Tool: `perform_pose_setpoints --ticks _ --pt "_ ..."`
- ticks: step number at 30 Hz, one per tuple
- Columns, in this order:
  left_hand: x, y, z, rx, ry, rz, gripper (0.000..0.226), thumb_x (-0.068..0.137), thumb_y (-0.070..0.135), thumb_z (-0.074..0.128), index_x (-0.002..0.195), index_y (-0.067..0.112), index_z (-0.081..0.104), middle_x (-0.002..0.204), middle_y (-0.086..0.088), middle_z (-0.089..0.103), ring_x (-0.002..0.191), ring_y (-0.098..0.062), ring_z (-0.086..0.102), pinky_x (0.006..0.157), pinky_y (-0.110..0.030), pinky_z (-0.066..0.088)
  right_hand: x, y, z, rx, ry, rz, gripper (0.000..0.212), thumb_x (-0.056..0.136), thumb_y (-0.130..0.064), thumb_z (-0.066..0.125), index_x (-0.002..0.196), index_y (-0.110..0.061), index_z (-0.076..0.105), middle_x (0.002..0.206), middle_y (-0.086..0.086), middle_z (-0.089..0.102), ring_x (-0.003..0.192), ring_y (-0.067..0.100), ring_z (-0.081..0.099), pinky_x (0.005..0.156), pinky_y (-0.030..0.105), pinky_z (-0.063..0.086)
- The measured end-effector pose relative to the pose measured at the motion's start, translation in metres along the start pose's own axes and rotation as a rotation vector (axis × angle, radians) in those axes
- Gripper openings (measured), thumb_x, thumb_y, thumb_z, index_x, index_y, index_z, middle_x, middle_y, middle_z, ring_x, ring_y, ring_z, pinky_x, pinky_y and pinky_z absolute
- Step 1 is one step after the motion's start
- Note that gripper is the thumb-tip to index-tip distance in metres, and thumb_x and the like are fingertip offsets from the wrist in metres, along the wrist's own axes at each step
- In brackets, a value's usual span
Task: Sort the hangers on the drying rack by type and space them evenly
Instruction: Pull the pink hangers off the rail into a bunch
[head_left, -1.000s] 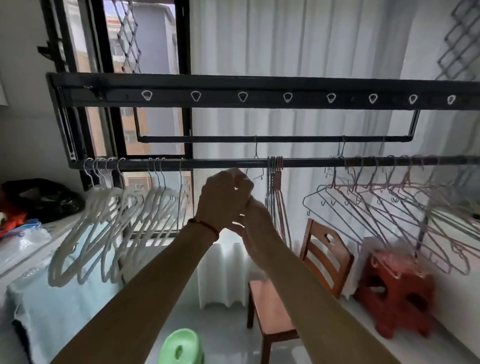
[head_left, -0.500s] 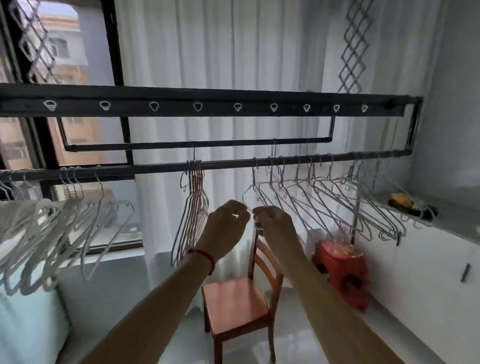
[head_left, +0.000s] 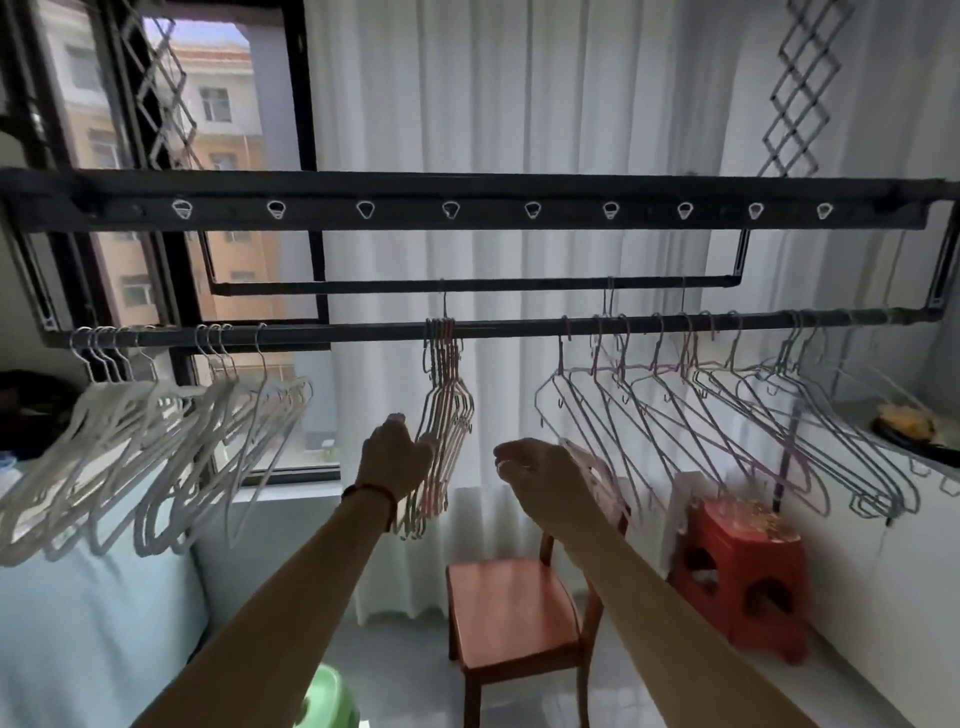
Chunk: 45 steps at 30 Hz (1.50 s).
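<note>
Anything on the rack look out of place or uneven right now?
Yes. The wire hangers in the middle are bunched tight in one clump on the lower rail, with bare gaps either side, while the wire hangers to the right are spread out. A few hooks hang from the upper bar instead.
</note>
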<state>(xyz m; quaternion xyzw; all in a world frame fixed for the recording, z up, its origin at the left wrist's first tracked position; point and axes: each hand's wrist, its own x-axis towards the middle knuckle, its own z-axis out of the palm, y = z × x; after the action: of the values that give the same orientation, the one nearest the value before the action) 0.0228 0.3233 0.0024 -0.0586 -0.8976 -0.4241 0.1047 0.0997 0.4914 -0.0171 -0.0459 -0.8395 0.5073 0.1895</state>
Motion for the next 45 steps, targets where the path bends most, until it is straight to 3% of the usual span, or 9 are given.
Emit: perform_pose_setpoints --ticks 4,6,8,12,18,31,36,42,45 --pt "0.028 -0.023 0.007 -0.253 -0.146 -0.067 0.053 0.084 0.045 0.056 0.121 0.006 0.061 0.114 -0.019 0.070 0.099 -0.033 0.069 0.092 -0.051 0.055 0.037 -0.010 0.038 -0.012 -0.044 -0.009 0.034 0.080 -0.036 0.063 0.103 -0.013 0.074 0.095 0.004 0.075 0.094 0.023 0.070 0.093 0.048 0.054" --pt "0.025 -0.020 0.004 -0.432 -0.201 -0.035 0.027 0.095 0.028 0.056 0.102 0.004 0.064 0.081 -0.015 0.070 0.062 -0.026 0.067 0.063 -0.044 0.061 0.058 -0.013 0.056 0.042 -0.053 0.019 0.046 0.073 -0.048 0.062 0.091 -0.007 0.071 0.079 0.007 0.071 0.080 0.026 0.069 0.082 0.053 0.056" --pt "0.022 -0.020 0.001 -0.576 -0.262 -0.022 0.015 0.099 0.013 0.056 0.099 -0.001 0.064 0.069 -0.013 0.062 0.047 -0.019 0.058 0.047 -0.030 0.052 0.075 -0.018 0.073 0.101 -0.064 0.083 0.040 0.077 -0.046 0.064 0.088 -0.009 0.072 0.077 0.005 0.072 0.075 0.023 0.071 0.077 0.049 0.059" --pt "0.027 -0.029 0.001 -0.690 -0.360 0.046 0.017 0.092 -0.005 0.056 0.105 -0.003 0.065 0.071 -0.016 0.064 0.052 -0.019 0.061 0.051 -0.028 0.050 0.089 -0.025 0.093 0.198 -0.053 0.165 0.028 0.088 -0.023 0.066 0.083 0.003 0.071 0.066 0.009 0.064 0.061 0.022 0.064 0.062 0.040 0.056" --pt "0.042 -0.041 0.004 -0.652 -0.166 -0.021 0.021 0.091 0.002 0.051 0.111 0.003 0.057 0.067 -0.010 0.053 0.042 -0.016 0.046 0.038 -0.024 0.037 0.097 -0.017 0.086 0.170 0.063 0.181 0.016 0.094 -0.012 0.057 0.091 -0.006 0.072 0.055 0.001 0.057 0.037 0.009 0.047 0.038 0.018 0.037" --pt "0.051 -0.031 0.018 -0.674 -0.092 -0.076 0.022 0.090 -0.001 0.054 0.109 0.006 0.060 0.065 -0.013 0.060 0.041 -0.019 0.044 0.039 -0.023 0.038 0.158 -0.028 0.027 0.397 0.029 0.241 0.036 0.104 -0.017 0.038 0.092 0.000 0.067 0.052 0.002 0.046 0.032 0.007 0.035 0.035 0.019 0.026" --pt "0.051 -0.028 0.022 -0.601 -0.105 -0.060 0.032 0.089 -0.002 0.056 0.120 0.008 0.056 0.070 -0.016 0.066 0.041 -0.021 0.048 0.041 -0.025 0.042 0.183 -0.027 0.014 0.456 -0.141 0.383 0.031 0.097 0.004 0.027 0.094 0.005 0.057 0.048 0.002 0.039 0.031 0.005 0.031 0.031 0.018 0.021" --pt "0.046 -0.032 0.028 -0.384 -0.110 -0.002 0.053 0.086 0.003 0.061 0.135 0.010 0.045 0.075 -0.012 0.067 0.052 -0.023 0.060 0.053 -0.032 0.050 0.152 0.040 0.053 0.519 -0.274 0.557 0.031 0.095 0.006 0.025 0.087 0.002 0.055 0.054 0.003 0.037 0.032 0.005 0.033 0.030 0.018 0.023" --pt "0.034 -0.029 0.028 -0.129 0.002 0.101 0.058 0.085 0.014 0.066 0.138 0.015 0.043 0.090 -0.001 0.064 0.076 -0.020 0.064 0.070 -0.032 0.054 0.126 0.077 0.067 0.528 -0.313 0.611 0.031 0.097 0.003 0.026 0.092 0.002 0.057 0.055 0.003 0.040 0.035 0.007 0.034 0.030 0.019 0.023"
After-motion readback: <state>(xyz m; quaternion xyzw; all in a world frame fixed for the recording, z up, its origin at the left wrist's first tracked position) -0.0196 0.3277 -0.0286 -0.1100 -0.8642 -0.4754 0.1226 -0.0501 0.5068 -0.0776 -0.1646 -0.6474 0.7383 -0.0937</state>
